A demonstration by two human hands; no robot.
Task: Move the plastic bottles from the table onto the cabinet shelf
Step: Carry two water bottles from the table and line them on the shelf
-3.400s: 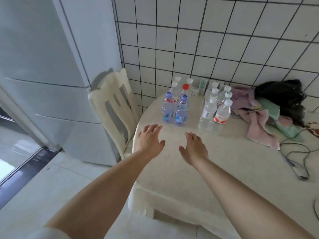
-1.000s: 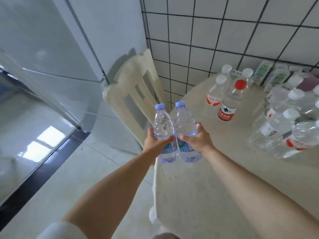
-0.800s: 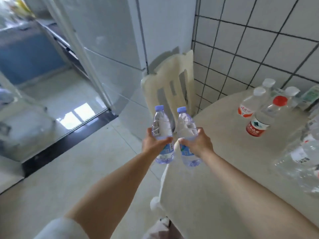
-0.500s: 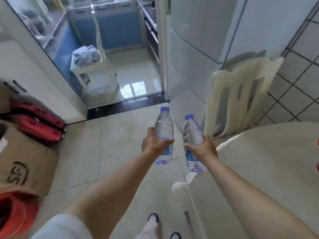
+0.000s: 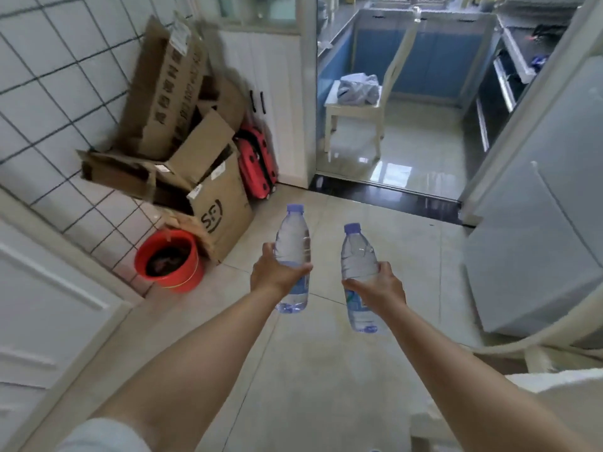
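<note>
Both bottles now hang over the floor tiles, a clear gap between them, where half a second ago they were carried closer together beside the table. Far left, a stack of cardboard boxes [image 5: 182, 151] leans on the tiled wall, one printed "SF", with one red bucket [image 5: 169, 259] near it. Two clear blue-capped bottles stay upright, the left hand [image 5: 277, 272] wrapped around the left bottle [image 5: 292, 243], the right hand [image 5: 378, 285] around the right bottle [image 5: 357, 259], label text unreadable.

The beige tiled floor [image 5: 342, 370] carries a red bucket [image 5: 169, 261] by the wall, with stacked cardboard boxes [image 5: 208, 190] just beside it and a red suitcase [image 5: 256, 164] behind. Farther off stands a white chair [image 5: 359, 109].
</note>
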